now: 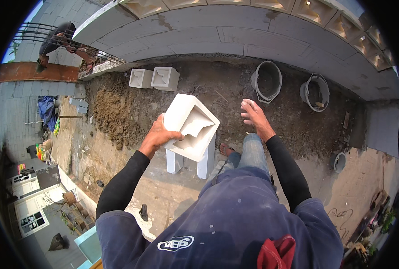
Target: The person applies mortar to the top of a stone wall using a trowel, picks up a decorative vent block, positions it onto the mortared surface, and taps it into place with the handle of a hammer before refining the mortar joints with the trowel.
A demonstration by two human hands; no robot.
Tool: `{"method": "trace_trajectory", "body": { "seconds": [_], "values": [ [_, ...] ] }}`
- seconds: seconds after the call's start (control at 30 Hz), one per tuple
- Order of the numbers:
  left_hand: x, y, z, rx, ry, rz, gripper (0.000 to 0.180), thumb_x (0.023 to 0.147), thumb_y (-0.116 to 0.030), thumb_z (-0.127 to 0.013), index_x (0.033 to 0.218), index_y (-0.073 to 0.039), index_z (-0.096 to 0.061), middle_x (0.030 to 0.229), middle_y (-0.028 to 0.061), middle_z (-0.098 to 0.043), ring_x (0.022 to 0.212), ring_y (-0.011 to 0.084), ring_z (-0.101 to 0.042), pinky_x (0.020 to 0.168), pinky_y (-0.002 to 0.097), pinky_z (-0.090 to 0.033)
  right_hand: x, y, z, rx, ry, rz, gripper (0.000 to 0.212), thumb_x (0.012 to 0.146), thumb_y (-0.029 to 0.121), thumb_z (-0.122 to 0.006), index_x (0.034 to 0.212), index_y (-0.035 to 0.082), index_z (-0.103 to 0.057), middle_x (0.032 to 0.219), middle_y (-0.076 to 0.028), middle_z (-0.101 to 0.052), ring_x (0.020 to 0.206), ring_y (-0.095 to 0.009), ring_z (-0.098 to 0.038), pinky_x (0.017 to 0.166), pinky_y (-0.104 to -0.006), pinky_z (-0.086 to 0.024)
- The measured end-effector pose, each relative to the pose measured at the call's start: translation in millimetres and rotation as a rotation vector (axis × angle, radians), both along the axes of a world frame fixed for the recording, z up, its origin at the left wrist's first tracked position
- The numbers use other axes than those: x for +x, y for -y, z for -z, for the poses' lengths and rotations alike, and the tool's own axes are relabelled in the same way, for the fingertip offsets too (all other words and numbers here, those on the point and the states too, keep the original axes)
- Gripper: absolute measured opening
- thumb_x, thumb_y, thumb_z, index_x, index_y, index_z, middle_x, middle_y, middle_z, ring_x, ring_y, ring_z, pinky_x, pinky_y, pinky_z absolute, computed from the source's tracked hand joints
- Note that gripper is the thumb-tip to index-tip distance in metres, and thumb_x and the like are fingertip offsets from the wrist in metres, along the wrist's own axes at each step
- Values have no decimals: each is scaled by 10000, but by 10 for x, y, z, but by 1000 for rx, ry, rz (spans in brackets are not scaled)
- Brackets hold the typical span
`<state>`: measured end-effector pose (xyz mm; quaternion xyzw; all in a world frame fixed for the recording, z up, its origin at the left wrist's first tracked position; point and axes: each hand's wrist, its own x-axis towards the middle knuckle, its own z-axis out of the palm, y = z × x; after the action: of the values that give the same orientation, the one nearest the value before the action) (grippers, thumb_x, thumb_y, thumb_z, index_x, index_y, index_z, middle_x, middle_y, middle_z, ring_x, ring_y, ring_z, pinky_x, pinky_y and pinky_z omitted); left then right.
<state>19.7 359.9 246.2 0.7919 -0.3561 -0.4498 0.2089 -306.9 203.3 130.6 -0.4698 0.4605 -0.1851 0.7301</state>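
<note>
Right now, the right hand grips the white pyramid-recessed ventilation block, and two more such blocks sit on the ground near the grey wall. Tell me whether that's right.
Not quite: the head view shows the left hand gripping the white pyramid-recessed ventilation block. Two more such blocks do sit on the ground near the grey wall.

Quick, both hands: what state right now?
Left hand: closed on the white block, gripping its left side.
Right hand: open, holding nothing, apart from the block.
</note>
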Motion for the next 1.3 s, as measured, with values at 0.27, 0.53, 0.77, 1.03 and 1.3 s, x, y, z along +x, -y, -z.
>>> {"method": "trace_trajectory", "body": {
  "seconds": [0.27,0.53,0.77,1.03,1.3],
  "values": [
    [-1153,1010,107,162,59,375,1005,461,-292,-940,1316,23,-516,1141,192,-674,1091,318,-659,943,420,-549,-268,-366,527,-347,-76,17,714,880,511,-747,1382,27,-591,1289,-229,-663,1212,-361,-643,1009,-429,-515],
    [-2454,1934,-624,-6,400,776,1141,512,-365,-926,1466,-21,-403,1246,206,-558,1210,372,-555,1019,482,-494,-1223,386,102,-892,-197,551,359,902,340,-773,1145,83,-714,988,-110,-765,855,-323,-752,716,-392,-598],
    [-3236,1819,-2000,-862,594,646,1607,484,-732,-913,1642,-32,-48,1616,282,-234,1505,440,-286,1219,556,-303,-2254,1252,-1254,-1320,-206,1003,397,919,352,-766,1163,45,-703,1010,-140,-771,895,-296,-777,694,-365,-612],
    [-3459,2045,95,-721,-744,385,1001,768,-454,-887,1536,-46,-390,1482,149,-512,1341,286,-508,1099,450,-439,-2348,1096,-1407,-1416,-214,1302,356,936,348,-746,1012,7,-678,784,-95,-713,697,-230,-731,607,-343,-533],
    [-3568,2141,79,-770,-909,463,934,814,-332,-832,1539,11,-352,1439,171,-503,1290,298,-535,1074,420,-444,-2579,157,-1838,-1516,-344,1253,266,905,186,-761,1066,-17,-698,943,-114,-760,869,-193,-749,731,-346,-560]
  ]
}}
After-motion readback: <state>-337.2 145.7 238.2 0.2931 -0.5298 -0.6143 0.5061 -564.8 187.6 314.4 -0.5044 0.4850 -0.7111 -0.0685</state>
